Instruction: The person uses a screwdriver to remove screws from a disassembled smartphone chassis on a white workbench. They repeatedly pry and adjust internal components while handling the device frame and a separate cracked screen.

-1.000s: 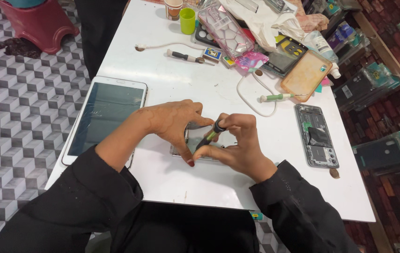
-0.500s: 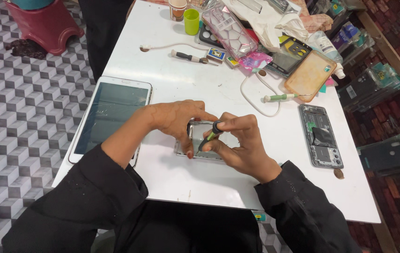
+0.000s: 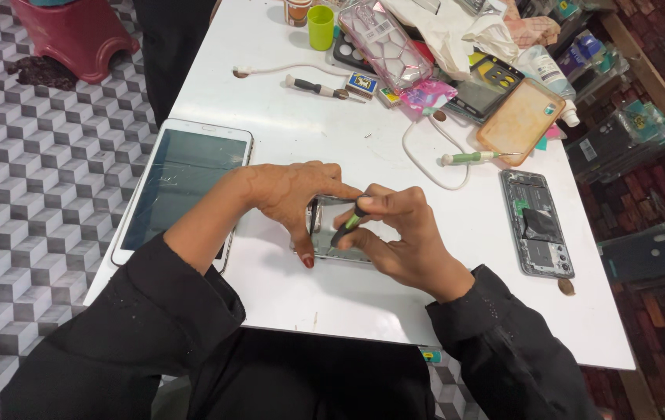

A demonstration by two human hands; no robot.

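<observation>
A small phone [image 3: 331,230] with a shiny back lies flat on the white table [image 3: 286,148] in front of me. My left hand [image 3: 289,198] rests on its left edge, fingers spread over the top, holding it in place. My right hand [image 3: 398,237] grips a thin green and black screwdriver [image 3: 347,225], tip down on the phone. Both hands cover much of the phone.
A white tablet [image 3: 180,183] lies at the table's left edge. An opened phone [image 3: 536,223] lies to the right. At the back are a second screwdriver [image 3: 313,86], a green-handled tool [image 3: 468,158], a white cable [image 3: 426,152], a green cup [image 3: 321,27], phone cases and clutter.
The view has shifted a little. My hands stay on the phone; my left forefinger now reaches farther right over the phone's top edge and the screwdriver tilts slightly.
</observation>
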